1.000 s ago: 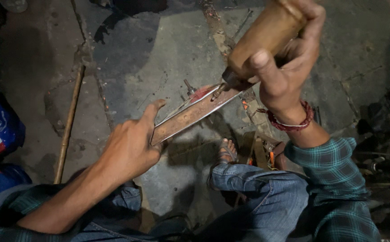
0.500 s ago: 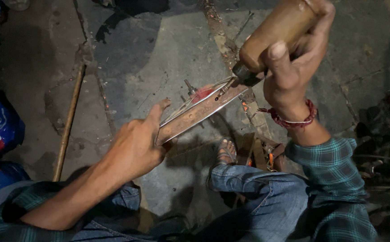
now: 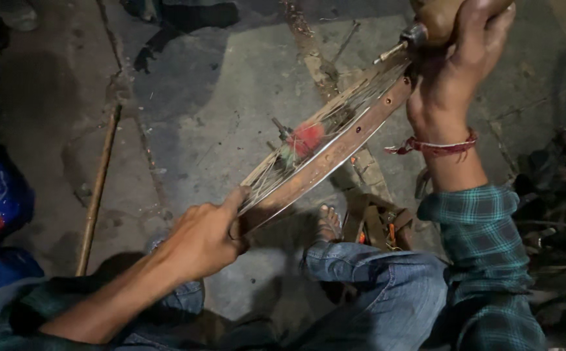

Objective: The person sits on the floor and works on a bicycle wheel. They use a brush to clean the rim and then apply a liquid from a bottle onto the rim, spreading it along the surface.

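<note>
L hand point(image 3: 202, 240) was closed round the near edge of the bicycle wheel rim point(image 3: 335, 156), fingers wrapped over the metal, thumb along the spokes point(image 3: 276, 170). It gripped firm, holding the wheel on edge, tilted up to the R. R hand point(image 3: 458, 71) was fist-tight on the wooden handle point(image 3: 442, 16) of a tool, prob. a screwdriver, its metal ferrule and tip point(image 3: 397, 47) at the far top end of the rim; can't tell if the tip touched a spoke nipple or just the rim. A red thread band point(image 3: 436, 146) sat on that wrist.

The wheel lay across the person's front, above a cracked concrete floor point(image 3: 231, 97), hub point(image 3: 302, 140) w/ red-green fluff showing betw. the spokes. Rim band looked rusty brown w/ holes along it. A bare foot in a sandal point(image 3: 361, 224) sat just under the rim; jeans knee point(image 3: 387, 286) beside it. A long stick point(image 3: 98, 188) lay on the floor, well apart to the L.

Step in hand, as I judged: working the tool at 1 point of the rim's far end while L hand braced. Next move would've called for steady L grip and the tip seated square, else it could slip toward the R wrist.
</note>
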Demonstrator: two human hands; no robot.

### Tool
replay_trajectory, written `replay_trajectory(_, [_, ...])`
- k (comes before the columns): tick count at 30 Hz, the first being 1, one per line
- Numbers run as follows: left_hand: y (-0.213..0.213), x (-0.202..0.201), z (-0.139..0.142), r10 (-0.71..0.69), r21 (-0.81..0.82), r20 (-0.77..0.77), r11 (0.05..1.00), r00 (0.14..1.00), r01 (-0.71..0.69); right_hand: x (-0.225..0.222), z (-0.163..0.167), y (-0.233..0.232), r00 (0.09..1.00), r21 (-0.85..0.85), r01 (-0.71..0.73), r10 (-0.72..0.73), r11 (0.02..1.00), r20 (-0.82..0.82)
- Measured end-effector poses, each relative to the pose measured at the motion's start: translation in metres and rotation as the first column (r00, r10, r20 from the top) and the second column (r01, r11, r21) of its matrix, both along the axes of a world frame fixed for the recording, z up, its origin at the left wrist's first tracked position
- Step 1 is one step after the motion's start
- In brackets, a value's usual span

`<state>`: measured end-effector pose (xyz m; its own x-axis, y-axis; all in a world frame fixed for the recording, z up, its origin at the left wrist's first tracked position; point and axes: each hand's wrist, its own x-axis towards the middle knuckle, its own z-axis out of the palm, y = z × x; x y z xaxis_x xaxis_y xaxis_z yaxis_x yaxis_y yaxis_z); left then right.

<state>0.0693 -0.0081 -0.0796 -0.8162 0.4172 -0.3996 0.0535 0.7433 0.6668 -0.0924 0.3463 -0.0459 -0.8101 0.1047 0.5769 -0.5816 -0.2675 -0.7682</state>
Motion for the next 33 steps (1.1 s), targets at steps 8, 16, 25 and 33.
replay_trajectory(8, [-0.003,0.002,0.038,0.159,0.101,-0.261,0.985,0.952,-0.137,0.02,-0.004,-0.022,1.0,0.066,0.022,-0.023,0.998,0.014])
replay_trajectory(16, [-0.012,0.0,0.055,0.091,0.023,-0.23,0.996,0.969,-0.088,0.028,0.009,-0.041,0.993,-0.004,-0.03,0.03,1.0,0.116])
replay_trajectory(25, [-0.033,-0.024,0.079,-0.187,-0.188,0.362,0.945,0.913,0.268,0.039,0.015,-0.06,0.986,0.015,-0.145,0.143,0.989,0.091])
replay_trajectory(33, [-0.033,-0.025,0.08,-0.215,-0.23,0.395,0.918,0.893,0.322,0.049,0.018,-0.069,0.988,0.094,-0.135,0.126,0.986,0.092])
